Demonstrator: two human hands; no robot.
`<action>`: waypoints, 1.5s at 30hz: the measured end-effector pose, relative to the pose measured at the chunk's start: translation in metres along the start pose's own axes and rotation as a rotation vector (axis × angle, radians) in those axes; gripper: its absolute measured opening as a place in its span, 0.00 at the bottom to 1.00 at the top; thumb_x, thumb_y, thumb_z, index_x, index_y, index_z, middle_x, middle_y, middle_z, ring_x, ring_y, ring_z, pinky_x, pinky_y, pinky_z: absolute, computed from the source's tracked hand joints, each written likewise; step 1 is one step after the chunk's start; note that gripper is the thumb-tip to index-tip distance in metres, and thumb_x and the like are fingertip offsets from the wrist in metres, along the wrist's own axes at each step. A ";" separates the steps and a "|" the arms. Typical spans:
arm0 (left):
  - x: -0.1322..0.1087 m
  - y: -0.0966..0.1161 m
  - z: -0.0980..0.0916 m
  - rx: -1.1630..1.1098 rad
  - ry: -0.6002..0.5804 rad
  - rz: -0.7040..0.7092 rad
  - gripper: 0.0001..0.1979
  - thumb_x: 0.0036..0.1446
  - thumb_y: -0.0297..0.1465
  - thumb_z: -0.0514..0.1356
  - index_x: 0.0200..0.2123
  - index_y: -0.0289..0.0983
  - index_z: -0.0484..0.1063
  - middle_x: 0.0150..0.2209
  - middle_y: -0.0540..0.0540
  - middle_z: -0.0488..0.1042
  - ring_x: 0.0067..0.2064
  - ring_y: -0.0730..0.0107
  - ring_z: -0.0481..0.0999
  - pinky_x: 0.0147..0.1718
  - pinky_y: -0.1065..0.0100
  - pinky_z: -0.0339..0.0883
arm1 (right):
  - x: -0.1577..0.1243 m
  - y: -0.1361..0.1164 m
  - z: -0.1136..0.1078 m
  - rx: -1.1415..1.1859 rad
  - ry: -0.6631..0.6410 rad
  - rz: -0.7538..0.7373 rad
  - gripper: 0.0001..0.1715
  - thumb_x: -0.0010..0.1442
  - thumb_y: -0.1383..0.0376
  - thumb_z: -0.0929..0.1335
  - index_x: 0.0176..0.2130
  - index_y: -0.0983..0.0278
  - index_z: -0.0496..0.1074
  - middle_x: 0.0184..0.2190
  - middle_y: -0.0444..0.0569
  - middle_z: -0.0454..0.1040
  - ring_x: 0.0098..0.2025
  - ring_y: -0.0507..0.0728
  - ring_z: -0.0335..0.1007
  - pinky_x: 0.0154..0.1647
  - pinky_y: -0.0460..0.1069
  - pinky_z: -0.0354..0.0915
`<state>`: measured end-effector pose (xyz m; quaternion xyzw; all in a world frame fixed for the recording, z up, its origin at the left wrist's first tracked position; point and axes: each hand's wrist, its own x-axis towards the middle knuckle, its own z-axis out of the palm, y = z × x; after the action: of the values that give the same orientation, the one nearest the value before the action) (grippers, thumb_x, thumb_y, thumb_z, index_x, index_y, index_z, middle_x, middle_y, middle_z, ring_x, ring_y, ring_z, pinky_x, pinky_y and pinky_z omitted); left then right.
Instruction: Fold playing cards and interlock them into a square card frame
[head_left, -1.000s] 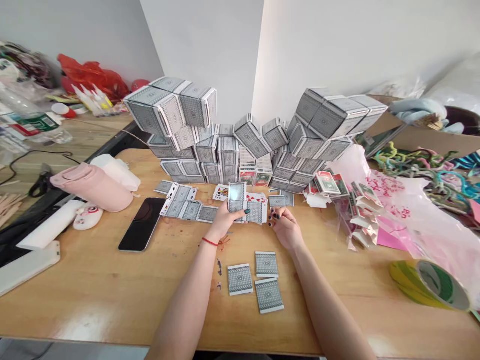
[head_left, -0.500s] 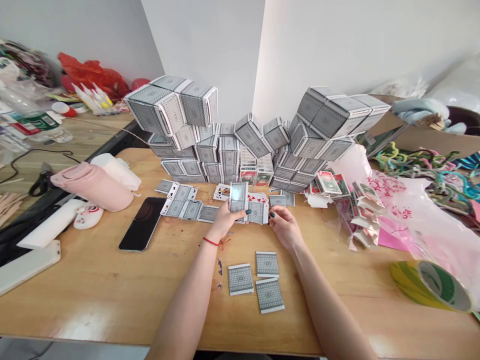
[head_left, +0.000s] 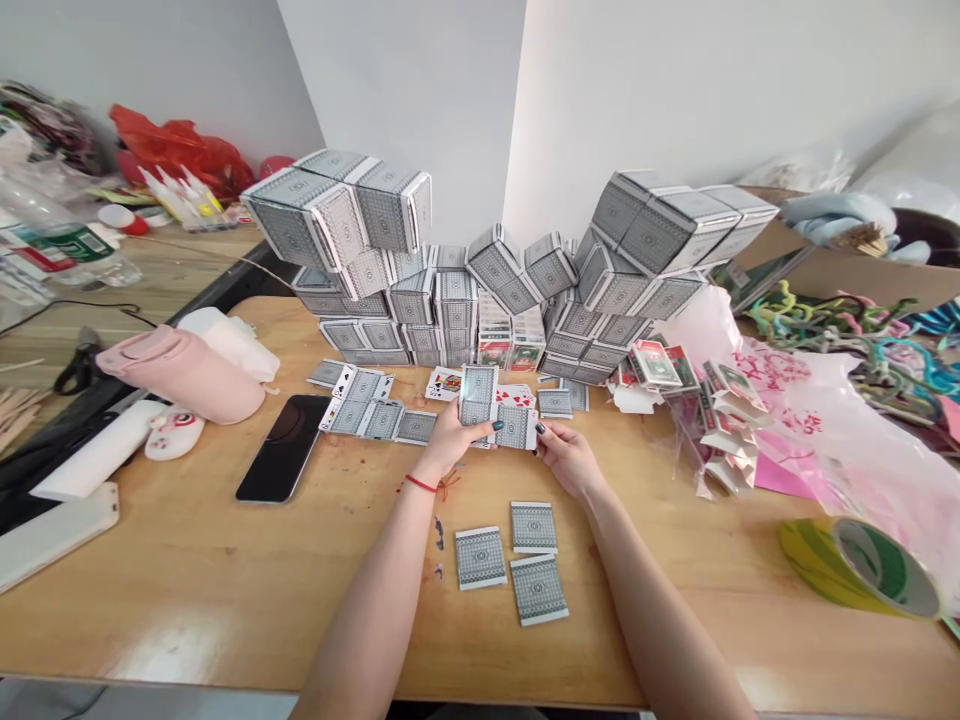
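Observation:
Two overlapping grey-backed playing cards (head_left: 478, 392) are held above the table, one upright and one crosswise. My left hand (head_left: 451, 440) grips them from the left, its thumb lying across their lower part. At the right end of the crosswise card, my right hand (head_left: 566, 455) pinches the edge between thumb and fingers. Beneath and behind lie loose cards, among them a face card (head_left: 444, 383) and red-suited cards (head_left: 516, 396). Folded card squares (head_left: 480, 557) rest on the table between my forearms. A group of joined cards (head_left: 365, 398) lies left of my left hand.
Behind my hands stands a wall of card-covered blocks (head_left: 457, 300), taller at both sides. A black phone (head_left: 279, 447) and a pink tumbler (head_left: 184, 372) lie at left. On the right are card boxes (head_left: 656, 364), a pink plastic bag (head_left: 795, 400) and a tape roll (head_left: 859, 567).
My right hand has moved slightly left, and its fingertips have closed on the right end of the crosswise card. My left hand keeps its hold, almost unmoved.

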<state>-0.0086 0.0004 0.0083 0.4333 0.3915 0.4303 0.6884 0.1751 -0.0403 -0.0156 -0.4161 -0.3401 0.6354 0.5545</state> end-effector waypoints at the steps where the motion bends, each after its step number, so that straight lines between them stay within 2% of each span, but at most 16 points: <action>1: 0.000 0.000 0.000 0.003 -0.002 0.001 0.26 0.36 0.29 0.67 0.41 0.34 0.63 0.38 0.44 0.74 0.33 0.67 0.75 0.29 0.64 0.73 | 0.000 0.000 0.000 -0.009 -0.006 0.000 0.12 0.44 0.57 0.72 0.26 0.64 0.74 0.21 0.44 0.67 0.24 0.49 0.58 0.26 0.46 0.56; 7: 0.001 -0.002 0.000 0.052 0.004 0.021 0.24 0.37 0.30 0.66 0.40 0.35 0.63 0.39 0.43 0.74 0.33 0.65 0.75 0.26 0.64 0.73 | -0.001 -0.001 -0.001 -0.046 -0.027 0.024 0.13 0.44 0.57 0.72 0.26 0.63 0.74 0.22 0.44 0.67 0.24 0.49 0.57 0.26 0.46 0.55; 13: 0.001 -0.005 0.000 0.083 0.018 0.032 0.23 0.38 0.29 0.66 0.39 0.35 0.62 0.39 0.44 0.74 0.30 0.68 0.75 0.24 0.65 0.73 | -0.001 -0.004 -0.001 -0.083 -0.061 0.076 0.14 0.44 0.55 0.72 0.26 0.63 0.73 0.20 0.43 0.64 0.23 0.49 0.54 0.24 0.45 0.53; 19: 0.000 -0.005 0.001 0.119 0.038 0.031 0.24 0.37 0.29 0.66 0.40 0.35 0.62 0.38 0.44 0.74 0.28 0.69 0.74 0.25 0.64 0.72 | -0.002 -0.005 0.000 -0.143 -0.037 0.095 0.17 0.43 0.53 0.71 0.25 0.64 0.72 0.18 0.42 0.62 0.20 0.48 0.52 0.21 0.45 0.51; 22: 0.001 -0.006 0.000 0.164 0.056 0.039 0.25 0.36 0.30 0.67 0.40 0.35 0.63 0.37 0.44 0.75 0.30 0.68 0.75 0.30 0.64 0.72 | -0.002 -0.005 0.002 -0.176 0.018 0.086 0.17 0.43 0.52 0.70 0.24 0.64 0.71 0.17 0.42 0.62 0.19 0.48 0.52 0.20 0.45 0.50; 25: 0.003 -0.010 -0.001 0.218 0.085 0.076 0.25 0.36 0.30 0.67 0.41 0.35 0.64 0.38 0.44 0.75 0.34 0.67 0.75 0.34 0.64 0.71 | -0.002 -0.003 0.005 -0.211 0.083 0.033 0.16 0.44 0.55 0.70 0.29 0.64 0.72 0.17 0.42 0.63 0.19 0.48 0.52 0.19 0.45 0.50; 28: 0.004 -0.012 -0.001 0.196 0.074 0.078 0.25 0.37 0.30 0.66 0.41 0.36 0.64 0.38 0.44 0.75 0.32 0.68 0.75 0.30 0.64 0.72 | -0.001 -0.001 0.008 -0.227 0.143 -0.022 0.16 0.45 0.56 0.70 0.33 0.64 0.73 0.20 0.43 0.67 0.19 0.49 0.55 0.20 0.45 0.52; 34: 0.005 -0.013 0.000 0.143 0.064 0.083 0.23 0.38 0.30 0.65 0.41 0.35 0.64 0.41 0.44 0.74 0.31 0.68 0.75 0.26 0.65 0.72 | 0.000 -0.001 0.010 -0.278 0.249 -0.137 0.15 0.43 0.56 0.71 0.29 0.64 0.72 0.22 0.44 0.71 0.21 0.49 0.58 0.22 0.46 0.56; 39: 0.006 -0.013 -0.001 0.157 0.062 0.071 0.25 0.38 0.30 0.66 0.42 0.35 0.63 0.39 0.44 0.74 0.32 0.67 0.75 0.27 0.65 0.72 | 0.001 -0.003 0.010 -0.329 0.311 -0.087 0.18 0.40 0.54 0.72 0.25 0.66 0.72 0.16 0.42 0.67 0.16 0.47 0.51 0.16 0.45 0.49; 42: 0.006 -0.013 -0.002 0.171 0.049 0.076 0.24 0.38 0.30 0.66 0.41 0.35 0.64 0.40 0.44 0.74 0.32 0.67 0.75 0.28 0.65 0.72 | 0.000 -0.005 0.008 -0.340 0.312 -0.067 0.18 0.39 0.54 0.73 0.24 0.66 0.72 0.16 0.43 0.67 0.15 0.46 0.48 0.15 0.44 0.44; 45: 0.007 -0.012 -0.004 0.196 0.067 0.089 0.24 0.37 0.30 0.66 0.41 0.35 0.65 0.40 0.44 0.74 0.34 0.67 0.75 0.31 0.64 0.71 | -0.001 -0.007 0.007 -0.353 0.314 -0.056 0.16 0.38 0.55 0.73 0.22 0.66 0.73 0.16 0.43 0.68 0.15 0.46 0.48 0.15 0.44 0.44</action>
<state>-0.0067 0.0043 -0.0056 0.5009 0.4349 0.4344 0.6092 0.1720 -0.0401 -0.0064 -0.5907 -0.3671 0.4779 0.5366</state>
